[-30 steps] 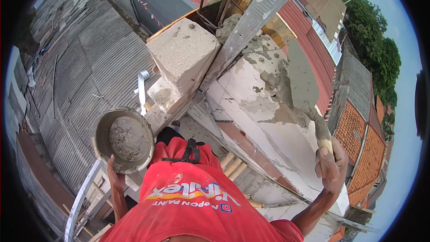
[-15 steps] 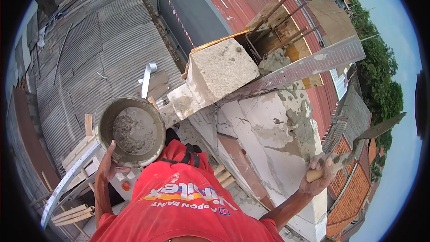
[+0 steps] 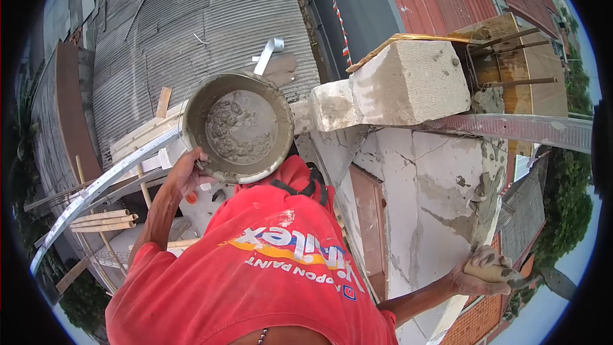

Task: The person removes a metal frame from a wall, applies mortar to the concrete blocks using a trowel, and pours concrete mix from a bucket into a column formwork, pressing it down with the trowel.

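Hands, two, bare. Left hand [image 3: 185,174]: half closed, fingers hooked at the rim of the pail [image 3: 196,112]. Right hand [image 3: 476,276]: closed round the handle of the trowel [image 3: 557,283].

Pail: left of centre, mouth upward, holding wet grey mortar [image 3: 239,126].
Trowel: lower right, well apart from the pail, blade pointing outward.
Block [image 3: 434,83]: right of upper centre, pale, rough-faced.
Formwork [image 3: 514,64]: upper right, wooden, bars [image 3: 523,82] jutting from it.
Channel [image 3: 536,126]: metal, running right from beside the block.
Wall [image 3: 399,217]: right of centre, white, smeared.

Stage, by judgement: mortar work, pail steadied, trowel away from pail and wall. A scoop would call for the blade above the mortar and a steady rim.

Obscured: pail's underside and support; the blade's load, too dark to tell; the channel's far end, at the frame's dark edge.
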Demonstrator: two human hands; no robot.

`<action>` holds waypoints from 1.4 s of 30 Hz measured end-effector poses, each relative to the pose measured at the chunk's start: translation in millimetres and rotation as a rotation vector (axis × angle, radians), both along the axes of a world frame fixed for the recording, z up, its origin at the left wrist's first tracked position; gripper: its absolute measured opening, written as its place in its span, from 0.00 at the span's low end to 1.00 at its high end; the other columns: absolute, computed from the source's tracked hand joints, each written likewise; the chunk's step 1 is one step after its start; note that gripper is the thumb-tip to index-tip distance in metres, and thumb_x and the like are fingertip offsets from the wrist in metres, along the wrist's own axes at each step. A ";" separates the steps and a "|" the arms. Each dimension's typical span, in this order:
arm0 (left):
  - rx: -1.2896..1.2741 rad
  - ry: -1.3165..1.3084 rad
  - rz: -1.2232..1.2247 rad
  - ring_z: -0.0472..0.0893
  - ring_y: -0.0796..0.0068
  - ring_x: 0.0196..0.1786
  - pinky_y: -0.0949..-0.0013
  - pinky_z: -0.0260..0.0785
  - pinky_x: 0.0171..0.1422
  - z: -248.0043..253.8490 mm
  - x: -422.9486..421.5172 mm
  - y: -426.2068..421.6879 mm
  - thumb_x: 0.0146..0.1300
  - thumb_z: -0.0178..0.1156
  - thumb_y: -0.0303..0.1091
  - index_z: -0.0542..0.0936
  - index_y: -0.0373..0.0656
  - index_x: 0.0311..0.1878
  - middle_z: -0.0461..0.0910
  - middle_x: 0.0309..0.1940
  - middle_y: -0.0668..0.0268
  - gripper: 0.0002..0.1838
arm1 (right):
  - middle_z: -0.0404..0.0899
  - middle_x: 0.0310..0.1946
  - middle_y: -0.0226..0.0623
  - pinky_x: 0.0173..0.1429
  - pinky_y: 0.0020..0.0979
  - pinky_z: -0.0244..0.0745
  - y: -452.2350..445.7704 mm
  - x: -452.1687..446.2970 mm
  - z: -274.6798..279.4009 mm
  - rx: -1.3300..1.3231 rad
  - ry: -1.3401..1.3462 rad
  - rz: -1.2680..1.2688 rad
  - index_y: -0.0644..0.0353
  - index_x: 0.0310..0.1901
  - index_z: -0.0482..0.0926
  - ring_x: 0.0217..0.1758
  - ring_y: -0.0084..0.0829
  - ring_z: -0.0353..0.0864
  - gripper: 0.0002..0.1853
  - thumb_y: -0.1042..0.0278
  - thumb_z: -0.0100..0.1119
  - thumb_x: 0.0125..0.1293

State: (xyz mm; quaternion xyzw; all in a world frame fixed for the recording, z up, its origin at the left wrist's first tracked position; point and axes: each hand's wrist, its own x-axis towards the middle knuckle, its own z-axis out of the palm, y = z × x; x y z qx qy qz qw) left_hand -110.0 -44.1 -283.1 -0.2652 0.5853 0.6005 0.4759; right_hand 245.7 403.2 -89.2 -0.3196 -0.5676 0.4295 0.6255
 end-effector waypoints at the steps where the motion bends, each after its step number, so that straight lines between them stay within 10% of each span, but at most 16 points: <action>1: -0.034 0.017 -0.009 0.86 0.55 0.47 0.49 0.86 0.49 11.4 -0.3 9.8 0.72 0.49 0.38 0.71 0.40 0.47 0.79 0.50 0.53 0.11 | 0.62 0.19 0.31 0.25 0.25 0.58 -9.8 -3.1 2.7 0.034 -0.057 0.044 0.63 0.50 0.72 0.18 0.24 0.60 0.41 0.23 0.45 0.69; 7: -0.023 0.143 -0.010 0.82 0.56 0.51 0.41 0.83 0.52 26.0 5.6 39.6 0.73 0.52 0.41 0.65 0.43 0.63 0.73 0.53 0.57 0.21 | 0.79 0.33 0.46 0.35 0.35 0.74 -40.2 -22.4 -0.4 -0.230 -0.649 1.091 0.71 0.60 0.71 0.34 0.35 0.80 0.35 0.47 0.67 0.65; 14: -0.045 0.218 -0.018 0.75 0.52 0.61 0.34 0.78 0.56 27.9 15.6 39.2 0.71 0.54 0.43 0.59 0.47 0.71 0.69 0.55 0.59 0.29 | 0.80 0.41 0.50 0.40 0.47 0.78 -139.4 -190.1 -88.6 0.530 -1.514 0.959 0.67 0.59 0.75 0.38 0.51 0.85 0.21 0.64 0.60 0.69; 21: -0.066 0.312 -0.090 0.76 0.58 0.56 0.42 0.83 0.47 36.0 16.1 46.1 0.69 0.55 0.42 0.58 0.49 0.73 0.69 0.50 0.62 0.31 | 0.80 0.44 0.51 0.39 0.48 0.81 -127.7 -248.2 -143.2 0.908 -1.622 1.045 0.68 0.57 0.75 0.40 0.51 0.86 0.20 0.65 0.58 0.68; 35: -0.022 0.265 -0.017 0.75 0.60 0.55 0.40 0.82 0.52 38.1 21.9 46.3 0.67 0.56 0.39 0.54 0.50 0.77 0.70 0.52 0.62 0.37 | 0.85 0.42 0.59 0.53 0.46 0.76 -115.6 -251.2 -173.9 0.076 -1.388 1.575 0.68 0.54 0.83 0.47 0.55 0.85 0.29 0.46 0.62 0.65; 41: -0.012 0.242 -0.020 0.74 0.61 0.57 0.37 0.79 0.57 27.3 20.9 39.8 0.69 0.55 0.41 0.55 0.50 0.75 0.68 0.50 0.63 0.34 | 0.81 0.24 0.39 0.33 0.34 0.73 -133.9 -235.7 -189.5 0.007 -1.316 1.572 0.62 0.58 0.82 0.24 0.27 0.78 0.27 0.49 0.64 0.68; 42: -0.004 0.249 -0.031 0.74 0.60 0.58 0.36 0.78 0.58 30.8 20.7 40.0 0.69 0.55 0.41 0.55 0.50 0.74 0.68 0.50 0.63 0.34 | 0.82 0.31 0.46 0.41 0.37 0.74 -133.3 -232.9 -188.2 -0.021 -1.332 1.571 0.63 0.59 0.81 0.32 0.36 0.80 0.28 0.47 0.63 0.68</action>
